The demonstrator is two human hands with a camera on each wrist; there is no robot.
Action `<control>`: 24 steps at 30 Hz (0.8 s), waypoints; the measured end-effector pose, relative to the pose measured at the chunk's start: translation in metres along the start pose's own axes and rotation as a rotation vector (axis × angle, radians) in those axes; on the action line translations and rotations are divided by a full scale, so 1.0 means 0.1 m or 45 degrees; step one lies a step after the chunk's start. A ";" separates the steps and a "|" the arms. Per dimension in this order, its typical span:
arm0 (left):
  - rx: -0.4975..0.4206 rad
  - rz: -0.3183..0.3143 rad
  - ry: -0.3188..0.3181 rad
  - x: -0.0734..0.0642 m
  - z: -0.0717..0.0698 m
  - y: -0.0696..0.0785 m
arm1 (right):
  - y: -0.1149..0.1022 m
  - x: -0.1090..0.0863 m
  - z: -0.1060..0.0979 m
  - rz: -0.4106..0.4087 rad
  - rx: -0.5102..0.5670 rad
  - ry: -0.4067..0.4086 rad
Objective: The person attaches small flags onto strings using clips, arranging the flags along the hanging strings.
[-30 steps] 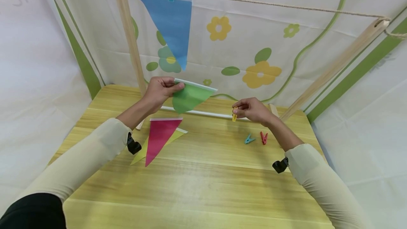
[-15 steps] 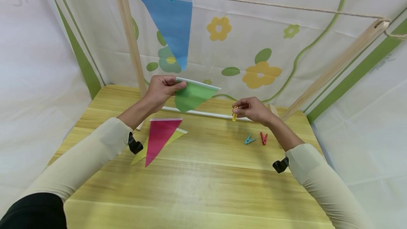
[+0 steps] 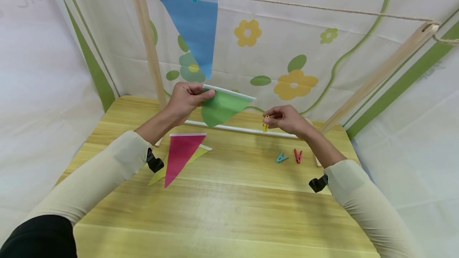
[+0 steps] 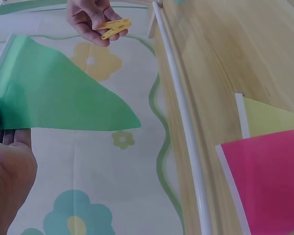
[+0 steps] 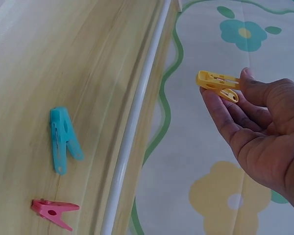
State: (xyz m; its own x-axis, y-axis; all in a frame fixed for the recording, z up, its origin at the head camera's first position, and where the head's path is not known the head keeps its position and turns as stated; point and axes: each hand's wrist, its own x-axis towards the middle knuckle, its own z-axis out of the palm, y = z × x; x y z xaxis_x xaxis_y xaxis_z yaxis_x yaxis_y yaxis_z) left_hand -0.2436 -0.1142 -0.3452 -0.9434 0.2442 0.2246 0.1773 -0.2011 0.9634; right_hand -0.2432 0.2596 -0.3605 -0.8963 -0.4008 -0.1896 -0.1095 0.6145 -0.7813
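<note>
Soft-looking green pennant (image 3: 227, 107), springy-looking yellow clip (image 5: 219, 81)

Over the far side of the table (image 3: 215, 198), the green pennant is held up, its curled body seemingly light and floppy; the stiffer-looking white top strip (image 3: 233, 93) seems the better hold. The left hand (image 3: 188, 99) pinches one end there, thumb in front. The right hand (image 5: 264, 125) grips the yellow clip between thumb and bent fingers; its spread ends look best for squeezing
</note>
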 end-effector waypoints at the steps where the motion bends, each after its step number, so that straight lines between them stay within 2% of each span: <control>1: -0.003 0.005 -0.001 0.00 0.01 0.01 | -0.01 0.00 -0.01 -0.005 0.000 0.004; 6: -0.016 0.021 -0.004 0.03 0.06 0.10 | -0.04 -0.02 -0.06 -0.025 0.004 0.024; 14: 0.028 0.054 0.004 0.05 0.12 0.24 | -0.11 -0.02 -0.13 -0.054 -0.027 0.042; 24: -0.023 0.083 0.033 0.11 0.14 0.36 | -0.22 -0.02 -0.18 -0.052 0.019 0.063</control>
State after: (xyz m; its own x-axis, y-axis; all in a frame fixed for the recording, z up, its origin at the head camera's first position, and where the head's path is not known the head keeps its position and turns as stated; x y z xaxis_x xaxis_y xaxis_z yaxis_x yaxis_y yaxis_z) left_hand -0.2442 -0.1057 -0.3064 -0.9369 0.2056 0.2827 0.2337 -0.2331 0.9440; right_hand -0.2467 0.2594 -0.3327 -0.9113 -0.3913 -0.1280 -0.1404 0.5877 -0.7968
